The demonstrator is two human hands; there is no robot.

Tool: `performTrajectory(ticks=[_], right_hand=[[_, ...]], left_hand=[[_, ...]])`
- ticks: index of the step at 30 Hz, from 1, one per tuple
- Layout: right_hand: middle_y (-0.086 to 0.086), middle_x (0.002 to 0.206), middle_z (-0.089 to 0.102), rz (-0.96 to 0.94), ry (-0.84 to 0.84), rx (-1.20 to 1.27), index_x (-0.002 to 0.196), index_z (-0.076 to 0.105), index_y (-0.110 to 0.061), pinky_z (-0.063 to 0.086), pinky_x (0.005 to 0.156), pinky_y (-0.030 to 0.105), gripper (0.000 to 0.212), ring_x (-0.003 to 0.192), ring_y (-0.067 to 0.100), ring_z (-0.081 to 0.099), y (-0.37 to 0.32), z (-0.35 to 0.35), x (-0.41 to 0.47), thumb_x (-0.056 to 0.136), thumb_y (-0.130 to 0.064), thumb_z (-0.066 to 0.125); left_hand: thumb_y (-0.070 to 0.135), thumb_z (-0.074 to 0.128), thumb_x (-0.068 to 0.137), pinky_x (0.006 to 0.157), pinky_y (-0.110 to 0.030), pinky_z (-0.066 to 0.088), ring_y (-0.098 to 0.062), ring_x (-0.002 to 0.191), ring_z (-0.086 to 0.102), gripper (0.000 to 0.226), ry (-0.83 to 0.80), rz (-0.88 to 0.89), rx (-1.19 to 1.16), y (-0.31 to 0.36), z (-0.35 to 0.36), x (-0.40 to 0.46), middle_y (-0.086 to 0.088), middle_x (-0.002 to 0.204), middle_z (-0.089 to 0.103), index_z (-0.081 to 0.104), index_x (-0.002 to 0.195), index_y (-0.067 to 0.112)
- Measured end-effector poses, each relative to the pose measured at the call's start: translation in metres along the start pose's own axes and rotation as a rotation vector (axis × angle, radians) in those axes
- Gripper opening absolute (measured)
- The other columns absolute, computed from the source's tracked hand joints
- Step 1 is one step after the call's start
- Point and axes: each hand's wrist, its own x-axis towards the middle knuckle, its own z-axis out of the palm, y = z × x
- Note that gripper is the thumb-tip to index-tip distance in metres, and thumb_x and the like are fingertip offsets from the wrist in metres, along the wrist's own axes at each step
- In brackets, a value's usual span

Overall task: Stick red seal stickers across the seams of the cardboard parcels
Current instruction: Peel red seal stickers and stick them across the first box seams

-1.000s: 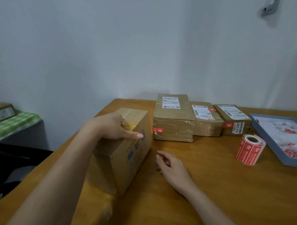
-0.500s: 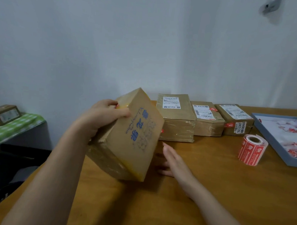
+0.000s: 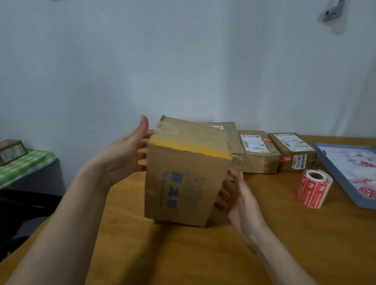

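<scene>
Left hand point(image 3: 126, 152) and right hand point(image 3: 240, 200) are flanking the box point(image 3: 185, 176), fingers straight and spread, tips touching its sides. Box is standing on end on the table point(image 3: 199, 261), sticker roll point(image 3: 313, 188) lying well right.

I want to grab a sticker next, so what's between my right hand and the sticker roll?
In the head view, only bare wooden table lies between the right hand, which touches the held box, and the sticker roll.
</scene>
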Motion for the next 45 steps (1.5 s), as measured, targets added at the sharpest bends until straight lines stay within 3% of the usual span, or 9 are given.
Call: performTrajectory(ticks=[7, 12, 18, 22, 25, 29, 32, 36, 45], right_hand=[[-0.015, 0.132, 0.057, -0.052, -0.088, -0.145, 0.134, 0.047, -0.032, 0.043, 0.099, 0.032, 0.052, 0.124, 0.005, 0.052, -0.002, 0.01, -0.008, 0.087, -0.053, 0.039], [-0.012, 0.136, 0.054, -0.157, -0.108, -0.208, 0.136, 0.046, -0.025, 0.04, 0.103, 0.034, 0.051, 0.127, 0.006, 0.049, -0.008, 0.016, -0.013, 0.089, -0.042, 0.043], [-0.019, 0.145, 0.033, -0.062, 0.03, -0.44, 0.13, 0.032, -0.063, 0.046, 0.095, 0.032, 0.068, 0.13, 0.007, 0.035, -0.008, 0.013, -0.01, 0.074, -0.049, 0.069], [-0.017, 0.124, 0.053, -0.039, 0.04, -0.376, 0.111, 0.053, -0.055, 0.058, 0.079, 0.036, 0.053, 0.111, 0.015, 0.059, -0.007, 0.015, -0.012, 0.064, -0.046, 0.076], [-0.016, 0.099, 0.064, -0.141, 0.189, -0.459, 0.095, 0.06, -0.046, 0.059, 0.072, 0.041, 0.041, 0.094, 0.013, 0.066, 0.0, 0.026, -0.005, 0.062, -0.066, 0.073], [-0.003, 0.104, 0.064, -0.186, 0.146, -0.424, 0.105, 0.063, -0.036, 0.06, 0.069, 0.037, 0.018, 0.086, 0.016, 0.069, 0.007, 0.05, 0.013, 0.087, -0.036, 0.066], [-0.018, 0.121, 0.055, -0.181, -0.002, -0.584, 0.133, 0.047, -0.038, 0.056, 0.082, 0.027, 0.044, 0.097, 0.004, 0.064, 0.021, 0.045, 0.015, 0.091, -0.034, 0.06], [-0.017, 0.131, 0.051, -0.071, -0.091, -0.824, 0.14, 0.034, -0.045, 0.052, 0.089, 0.021, 0.06, 0.108, -0.005, 0.055, 0.05, 0.021, 0.014, 0.091, -0.023, 0.061], [-0.021, 0.124, 0.052, -0.092, 0.067, -0.819, 0.134, 0.042, -0.039, 0.049, 0.084, 0.017, 0.053, 0.102, -0.008, 0.056, 0.054, 0.017, 0.025, 0.089, -0.018, 0.061]], left_hand=[[0.043, 0.051, 0.093, 0.059, -0.025, 0.052, -0.013, 0.065, 0.066, 0.036, 0.054, -0.016, -0.095, -0.001, -0.009, -0.006, -0.005, 0.085, 0.069, 0.068, 0.105, 0.013], [0.019, 0.05, 0.096, 0.055, -0.026, 0.055, -0.021, 0.088, 0.064, 0.03, 0.187, 0.009, -0.199, -0.005, -0.036, 0.0, -0.008, 0.111, 0.066, 0.063, 0.123, 0.018], [0.029, 0.056, 0.094, 0.071, -0.036, 0.057, -0.028, 0.108, 0.063, 0.031, 0.26, -0.075, -0.219, -0.026, -0.056, 0.013, -0.01, 0.12, 0.067, 0.065, 0.122, 0.021], [0.032, 0.085, 0.067, 0.074, -0.035, 0.057, -0.023, 0.095, 0.067, 0.043, 0.802, -0.072, -0.406, -0.04, -0.05, 0.028, -0.008, 0.105, 0.068, 0.067, 0.099, 0.009], [0.038, 0.058, 0.088, 0.07, -0.031, 0.045, -0.022, 0.078, 0.055, 0.026, 1.161, 0.052, -0.429, -0.035, -0.033, 0.034, -0.007, 0.094, 0.058, 0.056, 0.09, 0.012], [0.062, 0.047, 0.086, 0.089, -0.038, 0.045, -0.024, 0.104, 0.059, 0.06, 0.797, 0.026, -0.454, -0.044, 0.007, 0.041, -0.008, 0.123, 0.059, 0.051, 0.125, 0.016], [0.066, 0.058, 0.079, 0.098, -0.044, 0.044, -0.022, 0.115, 0.054, 0.074, 0.617, -0.114, -0.236, -0.067, 0.022, 0.043, 0.002, 0.13, 0.053, 0.045, 0.135, 0.021], [0.044, 0.069, 0.071, 0.079, -0.04, 0.05, -0.026, 0.106, 0.057, 0.065, 0.681, -0.241, -0.118, -0.085, 0.015, 0.045, -0.008, 0.125, 0.052, 0.039, 0.121, 0.016], [0.046, 0.064, 0.084, 0.108, -0.043, 0.027, -0.025, 0.126, 0.03, 0.057, 1.092, 0.127, 0.219, -0.084, 0.044, 0.055, -0.007, 0.134, 0.028, 0.043, 0.13, 0.019]])
